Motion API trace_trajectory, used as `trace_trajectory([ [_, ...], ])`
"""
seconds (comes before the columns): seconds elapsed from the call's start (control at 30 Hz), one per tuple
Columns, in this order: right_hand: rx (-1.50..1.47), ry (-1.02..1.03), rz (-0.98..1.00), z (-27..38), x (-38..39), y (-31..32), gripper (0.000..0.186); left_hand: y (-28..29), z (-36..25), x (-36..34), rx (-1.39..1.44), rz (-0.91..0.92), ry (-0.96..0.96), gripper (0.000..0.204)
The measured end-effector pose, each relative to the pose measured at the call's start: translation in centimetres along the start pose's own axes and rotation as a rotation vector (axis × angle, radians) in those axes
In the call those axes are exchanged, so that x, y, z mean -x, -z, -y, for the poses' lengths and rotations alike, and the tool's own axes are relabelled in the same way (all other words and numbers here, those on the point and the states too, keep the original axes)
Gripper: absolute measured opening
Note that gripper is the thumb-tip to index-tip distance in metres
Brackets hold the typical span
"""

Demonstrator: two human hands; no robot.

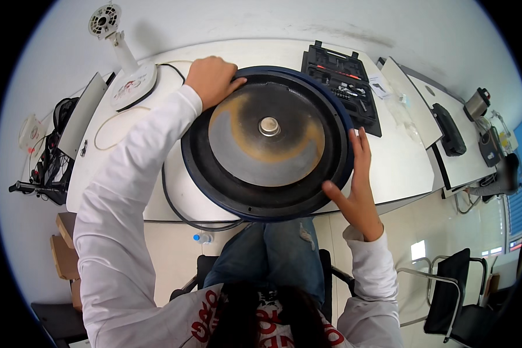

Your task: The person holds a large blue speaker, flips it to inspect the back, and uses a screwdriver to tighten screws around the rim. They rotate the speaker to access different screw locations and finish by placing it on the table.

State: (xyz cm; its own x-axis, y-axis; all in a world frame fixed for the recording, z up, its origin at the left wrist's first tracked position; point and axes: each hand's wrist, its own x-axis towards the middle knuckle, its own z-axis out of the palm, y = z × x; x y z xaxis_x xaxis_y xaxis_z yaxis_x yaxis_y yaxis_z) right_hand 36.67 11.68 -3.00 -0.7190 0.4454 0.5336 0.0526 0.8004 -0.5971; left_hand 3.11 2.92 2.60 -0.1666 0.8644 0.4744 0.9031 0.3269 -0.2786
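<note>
A large round black pan-like appliance point(261, 200) with a dark blue outer rim lies on the white desk. Inside it is a grey, tan-stained plate point(264, 165) with a silver centre knob point(269, 126). My left hand point(211, 81) has its fingers curled on the upper-left rim, gripping the appliance. At the right side, my right hand point(356, 191) rests against the rim with fingers and thumb spread apart. A dark cable point(185, 220) loops out below the appliance's left side.
An open black tool case point(359, 104) sits behind on the right. A white stand with small fan head point(136, 84) is back left. Side desk point(472, 162) holds a kettle and black case. Boxes point(63, 258), a bottle point(203, 238) and chair point(446, 290) are below.
</note>
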Motion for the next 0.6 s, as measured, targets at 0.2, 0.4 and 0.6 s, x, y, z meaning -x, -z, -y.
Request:
trace_trajectory([
  [0.2, 0.187, 0.302, 0.279, 1.7, -0.3, 1.4, 0.027, -0.2, 1.5, -1.5, -0.026, 0.004, -0.034, 0.046],
  [0.4, 0.200, 0.301, 0.369, 2.0, -1.2, 1.7, 0.029, -1.9, 1.2, -1.2, 0.060, 0.016, 0.020, 0.047],
  [0.6, 0.222, 0.378, 0.309, 1.8, -1.1, 0.9, 0.019, -1.4, 0.5, -1.5, -0.034, 0.019, 0.020, 0.044],
])
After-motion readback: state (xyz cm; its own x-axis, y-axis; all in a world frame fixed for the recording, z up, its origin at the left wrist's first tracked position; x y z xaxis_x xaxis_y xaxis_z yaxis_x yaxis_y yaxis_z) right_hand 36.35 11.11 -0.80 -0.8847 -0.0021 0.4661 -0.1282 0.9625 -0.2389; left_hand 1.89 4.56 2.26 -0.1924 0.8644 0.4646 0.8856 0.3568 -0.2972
